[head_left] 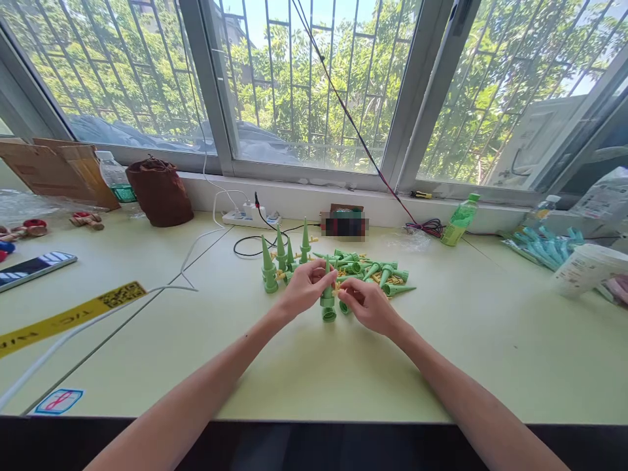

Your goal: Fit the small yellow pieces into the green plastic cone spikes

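Observation:
My left hand point(310, 286) is closed around the upper part of a green plastic watering spike point(328, 302), held point up with its open threaded end toward me. At the spike's right side, the fingers of my right hand point(367, 302) pinch a small yellow valve point(336, 292). I cannot tell whether the valve is seated in the spike. Several more spikes with yellow valves stand upright behind my left hand, the nearest green spike point(269, 269) among them. Beyond my right hand lies a loose pile of green spikes point(387, 269) mixed with small yellow valves point(395, 279).
A power strip point(252, 218) with a white cable point(193, 252) sits by the window. To the left are a phone point(36, 269), a brown drawstring bag point(159, 193) and a yellow strip point(73, 317). A green bottle point(460, 221) and a white tub point(589, 269) stand right.

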Available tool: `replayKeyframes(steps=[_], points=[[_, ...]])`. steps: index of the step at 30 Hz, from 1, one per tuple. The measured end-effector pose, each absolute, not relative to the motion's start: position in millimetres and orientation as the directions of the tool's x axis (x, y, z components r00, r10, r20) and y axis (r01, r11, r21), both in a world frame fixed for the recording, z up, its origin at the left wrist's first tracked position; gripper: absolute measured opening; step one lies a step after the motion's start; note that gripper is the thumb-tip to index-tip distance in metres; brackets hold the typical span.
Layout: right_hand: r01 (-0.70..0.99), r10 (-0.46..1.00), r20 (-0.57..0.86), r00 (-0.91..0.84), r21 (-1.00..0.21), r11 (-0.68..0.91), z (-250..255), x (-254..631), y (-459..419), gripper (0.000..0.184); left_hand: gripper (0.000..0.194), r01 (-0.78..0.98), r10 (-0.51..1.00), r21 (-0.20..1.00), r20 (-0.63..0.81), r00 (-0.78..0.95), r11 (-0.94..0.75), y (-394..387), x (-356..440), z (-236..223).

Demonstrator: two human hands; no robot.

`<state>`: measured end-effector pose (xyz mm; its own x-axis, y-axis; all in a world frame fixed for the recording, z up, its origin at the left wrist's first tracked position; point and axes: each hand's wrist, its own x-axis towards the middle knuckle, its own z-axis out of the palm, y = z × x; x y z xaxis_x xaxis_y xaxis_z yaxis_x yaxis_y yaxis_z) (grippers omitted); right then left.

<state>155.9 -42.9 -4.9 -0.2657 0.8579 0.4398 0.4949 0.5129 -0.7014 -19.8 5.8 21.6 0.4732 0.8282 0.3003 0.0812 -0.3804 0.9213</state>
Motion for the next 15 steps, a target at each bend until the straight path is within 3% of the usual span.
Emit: replayKeyframes(steps=[15], points=[[0.503,0.843,0.456,-0.284,-0.678,0.536,-6.7,156.7,-41.7,0.021,0.032,0.091,0.789,0.876,0.376,0.487,-0.473,9.8,-20.9,14.1]])
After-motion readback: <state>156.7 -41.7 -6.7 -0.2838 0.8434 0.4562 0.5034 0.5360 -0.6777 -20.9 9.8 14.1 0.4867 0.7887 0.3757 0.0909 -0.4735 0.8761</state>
